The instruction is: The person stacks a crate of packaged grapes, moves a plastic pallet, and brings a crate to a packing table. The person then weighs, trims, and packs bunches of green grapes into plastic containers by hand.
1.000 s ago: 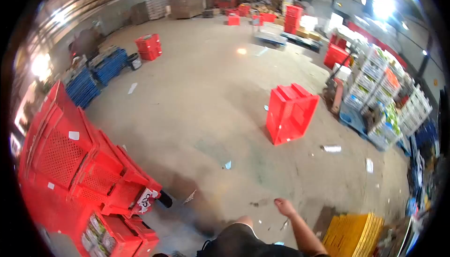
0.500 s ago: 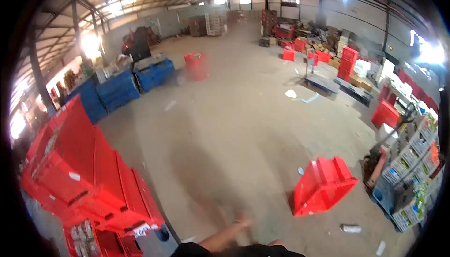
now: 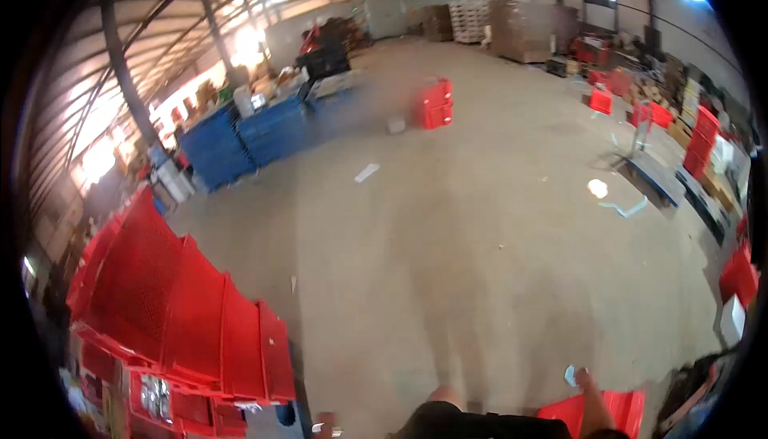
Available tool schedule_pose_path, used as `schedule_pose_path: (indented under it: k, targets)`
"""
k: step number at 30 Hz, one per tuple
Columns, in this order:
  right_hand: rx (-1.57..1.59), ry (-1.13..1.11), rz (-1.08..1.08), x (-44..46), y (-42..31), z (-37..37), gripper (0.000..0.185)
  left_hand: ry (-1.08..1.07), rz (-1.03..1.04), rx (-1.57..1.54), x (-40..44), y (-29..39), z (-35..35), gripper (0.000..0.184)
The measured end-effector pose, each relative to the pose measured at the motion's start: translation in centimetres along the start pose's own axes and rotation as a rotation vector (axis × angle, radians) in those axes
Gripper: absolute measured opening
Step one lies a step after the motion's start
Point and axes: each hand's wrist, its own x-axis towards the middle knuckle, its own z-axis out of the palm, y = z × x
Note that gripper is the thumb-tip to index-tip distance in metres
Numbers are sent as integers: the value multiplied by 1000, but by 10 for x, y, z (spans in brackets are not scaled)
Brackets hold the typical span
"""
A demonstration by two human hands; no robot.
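Observation:
My right hand (image 3: 585, 378) hangs low at the bottom right, its forearm in front of a red crate (image 3: 627, 409) on the floor. That hand is small and its fingers are unclear; a pale blue scrap (image 3: 570, 375) shows beside it. Near the bottom edge my left hand (image 3: 324, 423) is partly in view, with a small white patch beside it and its fingers not readable. To its left rises a large stack of red crates (image 3: 196, 319), and lower crates there hold clear-wrapped goods (image 3: 155, 396).
Blue stacked pallets or crates (image 3: 276, 135) stand at the back left, near a red crate stack (image 3: 436, 104). A blue flatbed cart (image 3: 656, 179) and another red stack (image 3: 702, 143) are at the right. Paper scraps (image 3: 367, 172) lie on the concrete floor.
The view has swung left and moved forward. The single red crate has dropped to the bottom edge, the pallet stack at right has left the view, and my left hand shows low down.

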Motion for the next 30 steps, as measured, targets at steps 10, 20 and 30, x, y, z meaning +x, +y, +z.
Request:
schedule_pose_path:
  k: [10, 20, 30]
  targets:
    - [310, -338, -252, 158, -332, -40, 29, 198, -279, -293, 100, 56, -115, 38]
    - [-430, -747, 1, 212, -369, 46, 26, 757, 1107, -100, 247, 477, -479, 28]
    - [-668, -86, -835, 557, -865, 58, 25, 140, -522, -289, 416, 217, -505, 36]
